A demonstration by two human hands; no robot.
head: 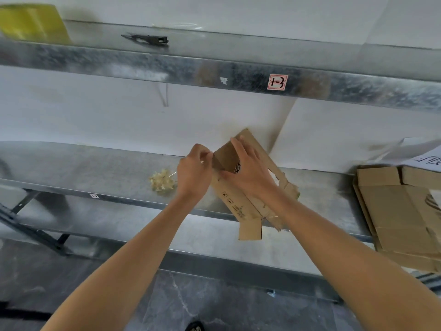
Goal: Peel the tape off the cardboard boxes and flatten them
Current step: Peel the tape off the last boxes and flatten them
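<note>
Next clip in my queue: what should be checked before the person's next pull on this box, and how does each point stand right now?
1. Right hand holds the cardboard box by its raised flap: ok.
2. Left hand pinches at that flap's edge: ok; whether tape or card is in the pinch, cannot tell.
3. Box rests on the shelf: ok, though one lower flap overhangs the front.
4. Box flat: not ok, a flap stands up.
5. Flattened stack lies on the shelf at right: ok.

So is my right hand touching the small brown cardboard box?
Touching. The head view shows the right hand gripping a flap of the small brown cardboard box.
</note>
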